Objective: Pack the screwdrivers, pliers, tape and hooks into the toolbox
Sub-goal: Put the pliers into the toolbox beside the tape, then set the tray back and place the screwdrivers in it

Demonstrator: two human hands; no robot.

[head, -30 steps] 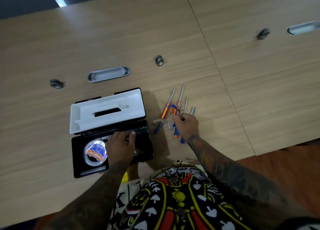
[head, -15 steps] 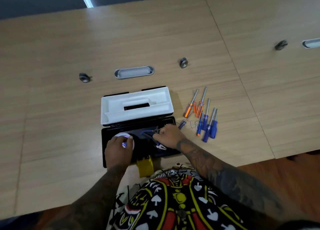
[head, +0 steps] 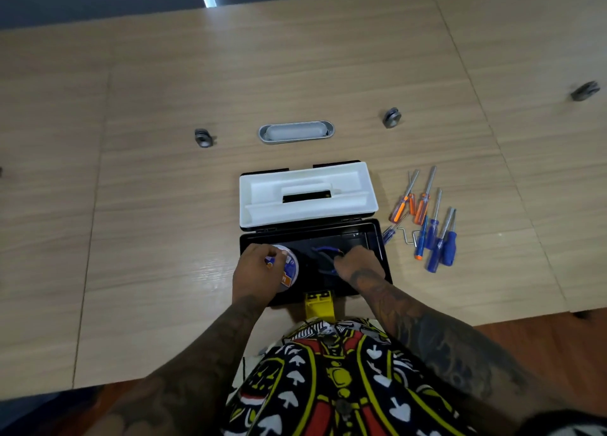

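left hand (head: 254, 273) fingers curled onto tape roll (head: 286, 268) in toolbox (head: 377, 238), left end | right hand (head: 356, 264) fingers closed on blue-handled pliers (head: 323, 254) inside box | white tray (head: 307, 194) behind | screwdrivers (head: 430, 225), hooks (head: 407, 236) on bench (head: 164, 205), just right

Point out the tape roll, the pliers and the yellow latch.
tape roll (head: 289, 266), head view, on its white labelled face.
pliers (head: 323, 251), head view, on the blue handle.
yellow latch (head: 318, 305), head view, on its middle.
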